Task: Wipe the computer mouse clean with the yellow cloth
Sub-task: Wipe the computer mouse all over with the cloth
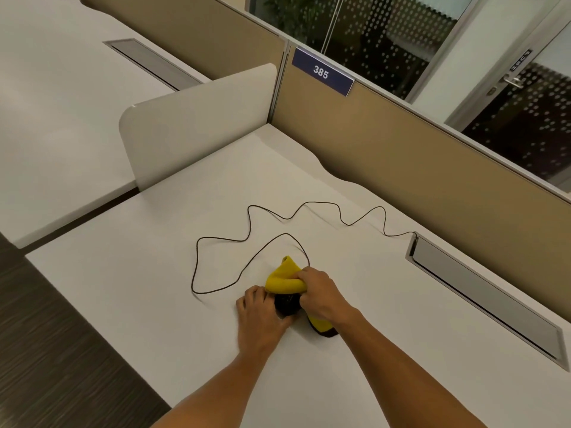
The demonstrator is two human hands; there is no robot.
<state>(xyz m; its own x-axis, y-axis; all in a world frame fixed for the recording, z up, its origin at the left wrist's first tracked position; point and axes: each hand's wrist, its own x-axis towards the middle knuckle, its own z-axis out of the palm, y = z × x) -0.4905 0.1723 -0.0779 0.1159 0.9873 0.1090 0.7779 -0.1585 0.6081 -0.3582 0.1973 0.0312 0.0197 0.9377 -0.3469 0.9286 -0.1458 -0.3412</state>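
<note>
A black computer mouse (286, 305) rests on the white desk (154, 304), mostly covered by my hands. My left hand (258, 316) grips its left side and holds it down. Bunched in my right hand (319, 293), the yellow cloth (284, 278) is pressed onto the far end of the mouse. One end of the cloth sticks out below my right wrist, showing a dark underside. The mouse's thin black cable (247, 239) loops across the desk behind my hands.
The cable runs to a grey cable slot (482, 291) set in the desk at the right. A tan partition (401, 168) with a "385" sign (321, 72) borders the back; a white divider panel (197, 122) stands at the left. Dark floor (46, 335) lies beyond the desk's left edge.
</note>
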